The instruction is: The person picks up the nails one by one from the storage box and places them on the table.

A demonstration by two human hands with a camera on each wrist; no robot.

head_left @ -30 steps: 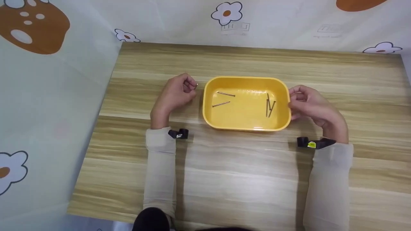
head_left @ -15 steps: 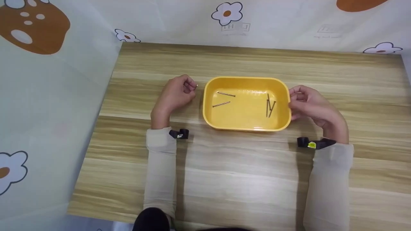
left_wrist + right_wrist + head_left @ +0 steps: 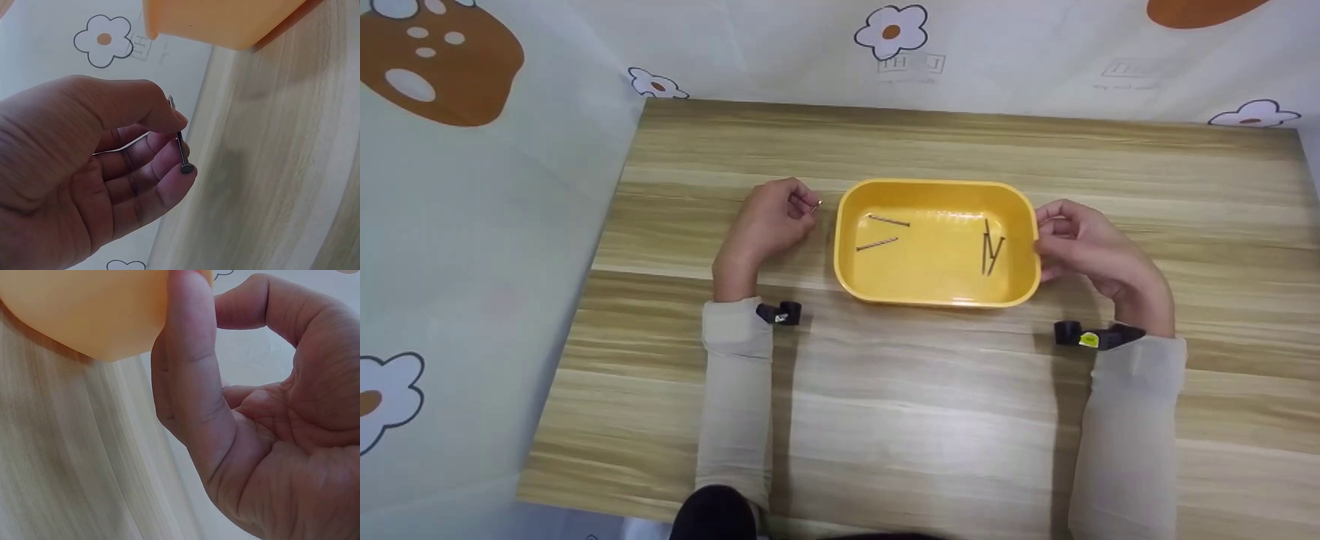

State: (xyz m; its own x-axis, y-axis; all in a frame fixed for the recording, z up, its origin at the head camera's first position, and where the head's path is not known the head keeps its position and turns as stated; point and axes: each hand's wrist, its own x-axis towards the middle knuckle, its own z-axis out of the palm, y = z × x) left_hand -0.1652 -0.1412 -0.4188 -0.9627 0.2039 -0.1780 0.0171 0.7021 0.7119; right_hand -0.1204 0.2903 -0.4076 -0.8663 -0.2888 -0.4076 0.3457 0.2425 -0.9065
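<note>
Within left hand [image 3: 84, 169], flat-headed metal nail [image 3: 182, 149]

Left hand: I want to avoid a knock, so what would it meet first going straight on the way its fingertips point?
The left hand, pinching a nail, would probably meet the left side of the yellow tray first, though the hand's height is hard to judge.

Dark grey showing on the nail [image 3: 183, 151] the left hand [image 3: 767, 225] is pinching, plain yellow on the tray [image 3: 922, 266] the right hand [image 3: 1095, 247] is gripping, tan wood grain streaking the table [image 3: 915, 405] below, beige covering the sleeves [image 3: 735, 405] behind, brown-centred white flowers [image 3: 871, 34] dotting the wall [image 3: 780, 45] beyond.
</note>
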